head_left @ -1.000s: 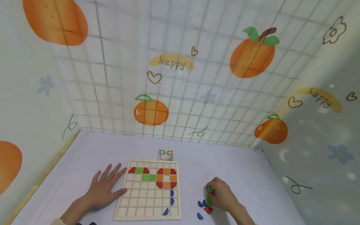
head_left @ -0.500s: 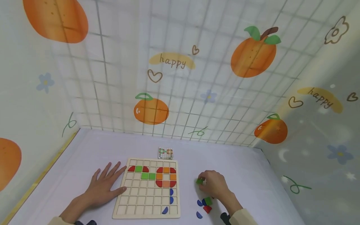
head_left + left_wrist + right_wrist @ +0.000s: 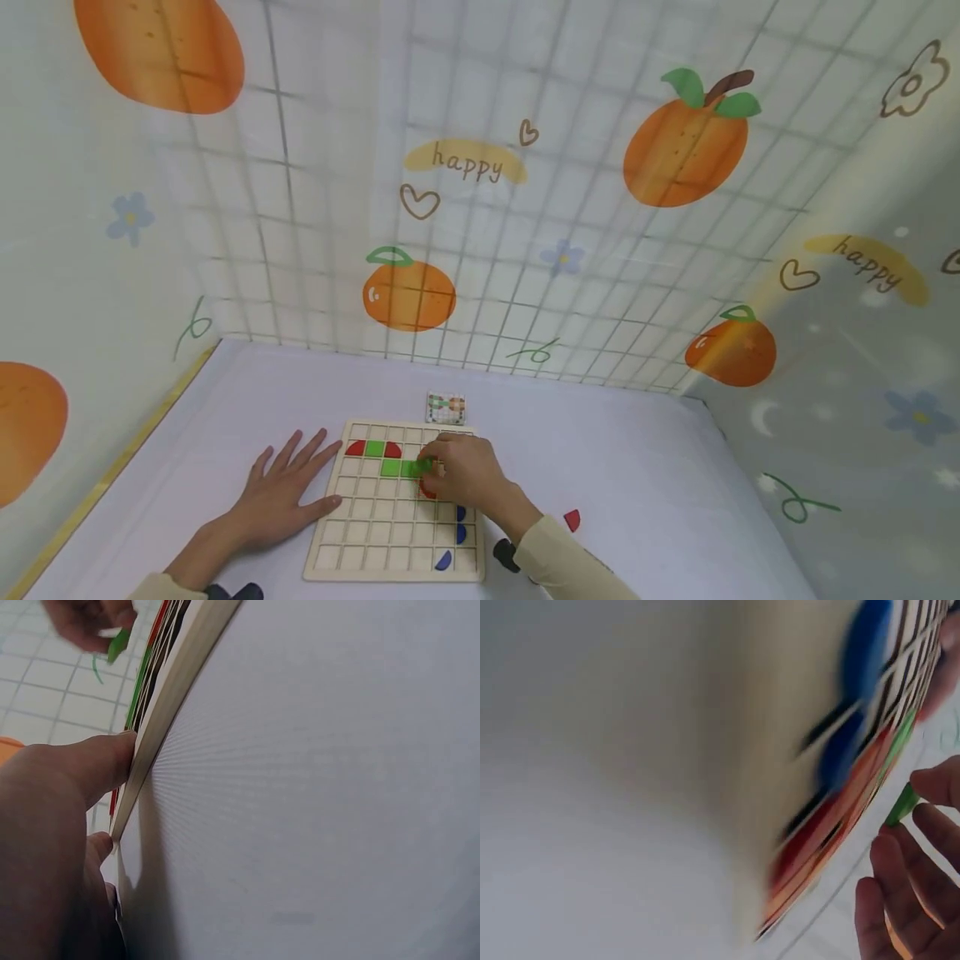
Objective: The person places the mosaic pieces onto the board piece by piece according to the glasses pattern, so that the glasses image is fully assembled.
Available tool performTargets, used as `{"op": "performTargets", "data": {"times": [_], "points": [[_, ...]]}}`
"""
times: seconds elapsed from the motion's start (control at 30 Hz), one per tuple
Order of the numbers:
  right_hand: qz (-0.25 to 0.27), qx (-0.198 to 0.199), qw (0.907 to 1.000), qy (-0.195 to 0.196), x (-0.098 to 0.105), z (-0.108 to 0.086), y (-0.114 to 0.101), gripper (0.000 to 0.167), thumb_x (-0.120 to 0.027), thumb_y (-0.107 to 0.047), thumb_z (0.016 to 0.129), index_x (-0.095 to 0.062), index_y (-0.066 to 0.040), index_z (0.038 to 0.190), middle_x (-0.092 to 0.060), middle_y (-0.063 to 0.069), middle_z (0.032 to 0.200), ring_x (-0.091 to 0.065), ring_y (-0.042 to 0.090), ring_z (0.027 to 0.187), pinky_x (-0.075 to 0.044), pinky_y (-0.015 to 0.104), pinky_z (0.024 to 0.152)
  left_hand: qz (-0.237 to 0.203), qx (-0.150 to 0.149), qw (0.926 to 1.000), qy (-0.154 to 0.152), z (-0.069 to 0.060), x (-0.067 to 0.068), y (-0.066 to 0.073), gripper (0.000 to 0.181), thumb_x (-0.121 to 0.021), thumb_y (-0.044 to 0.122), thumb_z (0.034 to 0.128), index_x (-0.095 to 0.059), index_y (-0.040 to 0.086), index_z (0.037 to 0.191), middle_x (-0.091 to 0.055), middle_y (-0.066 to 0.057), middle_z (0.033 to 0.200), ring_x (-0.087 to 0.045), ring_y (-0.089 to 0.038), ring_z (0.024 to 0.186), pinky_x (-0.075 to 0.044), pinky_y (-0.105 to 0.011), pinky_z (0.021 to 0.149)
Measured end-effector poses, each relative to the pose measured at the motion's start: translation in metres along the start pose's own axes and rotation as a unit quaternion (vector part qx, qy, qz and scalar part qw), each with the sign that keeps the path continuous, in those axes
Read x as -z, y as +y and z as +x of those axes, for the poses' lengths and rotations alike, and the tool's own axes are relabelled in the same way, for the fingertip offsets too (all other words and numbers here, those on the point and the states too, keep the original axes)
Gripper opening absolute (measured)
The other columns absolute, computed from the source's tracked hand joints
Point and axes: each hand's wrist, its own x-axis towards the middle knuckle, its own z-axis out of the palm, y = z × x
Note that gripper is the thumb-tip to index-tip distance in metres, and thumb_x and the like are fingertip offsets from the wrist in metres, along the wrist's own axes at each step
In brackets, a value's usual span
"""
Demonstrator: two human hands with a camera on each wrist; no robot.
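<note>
My left hand (image 3: 281, 496) lies spread beside the wooden grid board (image 3: 363, 533), thumb and fingertips touching its left edge. Over the board's upper right part, my right hand (image 3: 472, 475) pinches a green square tile (image 3: 904, 804) between thumb and fingers. In the left wrist view this tile (image 3: 118, 645) is held above the board surface. Green tiles (image 3: 391, 468) and red rounded pieces (image 3: 356, 448) sit in the upper cells. Two blue half-circles (image 3: 461, 533) stand in the right column, and another blue half-circle (image 3: 443, 560) lies tilted near the bottom. The right hand hides most orange and red pieces.
A small pattern card (image 3: 446, 407) lies just beyond the board's far edge. One loose red piece (image 3: 572, 520) shows on the white tabletop (image 3: 652, 500) at right; the right sleeve (image 3: 566, 554) covers the area in front of it. A printed curtain (image 3: 487, 250) stands behind.
My right hand has lifted the green tile from the loose pieces at right and carried it left over the board. The left hand stays at the board's edge.
</note>
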Motion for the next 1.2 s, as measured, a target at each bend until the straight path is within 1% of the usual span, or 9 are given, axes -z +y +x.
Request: {"op": "performTargets", "data": {"times": [0.1,0.2,0.4,0.5,0.6,0.7,0.93,1.07,1.2], "points": [[-0.028,0.045,0.9985,0.013,-0.006,0.017,-0.015,0.016,-0.077,-0.026,0.081,-0.077,-0.025,0.097,-0.068,-0.014,0.088,-0.052,-0.006,0.063,-0.035,0.01,0.047,-0.004,-0.01,0.9999,0.009,0.0,-0.001,0.0,0.079,-0.059,0.062,0.0888,-0.04,0.018,0.151,-0.028,-0.015,0.158,-0.011,-0.044,0.145,0.0,-0.069,0.108],[-0.047,0.062,0.9969,0.011,-0.012,0.035,-0.028,0.014,-0.076,-0.027,0.082,-0.077,-0.028,0.096,-0.067,-0.017,0.086,-0.052,-0.007,0.062,-0.033,0.009,0.046,-0.006,-0.01,0.9999,0.01,0.0,0.0,0.002,0.079,-0.06,0.061,0.0885,-0.04,0.017,0.151,-0.028,-0.016,0.158,-0.012,-0.045,0.144,-0.001,-0.07,0.108],[-0.08,0.04,0.9949,-0.048,-0.021,0.06,-0.051,0.015,-0.075,-0.032,0.085,-0.077,-0.033,0.099,-0.064,-0.022,0.084,-0.056,-0.007,0.067,-0.037,0.01,0.05,-0.002,0.005,0.9998,-0.021,0.0,0.007,0.006,0.081,-0.058,0.065,0.0884,-0.04,0.017,0.152,-0.026,-0.015,0.159,-0.011,-0.046,0.144,-0.003,-0.07,0.107],[-0.085,0.032,0.9929,-0.076,-0.025,0.067,-0.059,0.014,-0.075,-0.033,0.084,-0.077,-0.033,0.098,-0.061,-0.022,0.08,-0.052,-0.007,0.063,-0.036,0.012,0.048,0.003,0.007,0.9995,-0.032,0.0,0.008,0.005,0.082,-0.056,0.067,0.0887,-0.038,0.018,0.152,-0.025,-0.015,0.159,-0.01,-0.045,0.144,-0.003,-0.07,0.107],[-0.093,0.042,0.9911,-0.086,-0.03,0.072,-0.065,0.001,-0.075,-0.03,0.084,-0.075,-0.031,0.084,-0.055,-0.019,0.072,-0.044,-0.003,0.056,-0.033,0.015,0.045,0.006,0.004,0.9996,-0.029,0.001,0.008,0.004,0.081,-0.056,0.066,0.0891,-0.038,0.018,0.152,-0.025,-0.015,0.159,-0.01,-0.045,0.145,-0.003,-0.07,0.106],[-0.104,0.059,0.9891,-0.086,-0.032,0.076,-0.07,0.011,-0.075,-0.027,0.084,-0.07,-0.029,0.074,-0.05,-0.016,0.069,-0.04,0.0,0.054,-0.033,0.017,0.044,0.008,0.0,0.9997,-0.024,0.001,0.006,0.004,0.081,-0.056,0.065,0.0893,-0.039,0.018,0.152,-0.026,-0.015,0.159,-0.011,-0.044,0.145,-0.003,-0.071,0.106],[-0.139,0.071,0.9842,-0.084,-0.033,0.079,-0.075,0.005,-0.072,-0.03,0.09,-0.077,-0.033,0.088,-0.06,-0.019,0.082,-0.054,0.001,0.07,-0.048,0.017,0.058,0.008,-0.003,0.9998,-0.019,0.002,0.006,0.002,0.08,-0.056,0.066,0.0893,-0.039,0.018,0.152,-0.026,-0.015,0.159,-0.011,-0.045,0.145,-0.004,-0.07,0.107],[-0.136,0.067,0.9858,-0.073,-0.034,0.078,-0.073,0.01,-0.07,-0.031,0.092,-0.076,-0.033,0.084,-0.059,-0.017,0.078,-0.052,0.0,0.064,-0.043,0.015,0.051,0.008,-0.003,0.9998,-0.019,0.003,0.006,0.001,0.081,-0.055,0.066,0.0892,-0.038,0.019,0.152,-0.025,-0.014,0.159,-0.011,-0.044,0.145,-0.003,-0.07,0.107],[-0.113,0.049,0.9885,-0.087,-0.028,0.07,-0.071,0.01,-0.068,-0.031,0.092,-0.077,-0.033,0.087,-0.059,-0.016,0.078,-0.047,0.001,0.06,-0.037,0.015,0.047,0.007,-0.002,0.9997,-0.021,0.002,0.004,0.001,0.081,-0.055,0.066,0.0893,-0.038,0.019,0.152,-0.025,-0.014,0.16,-0.01,-0.044,0.145,-0.003,-0.07,0.107]]}}
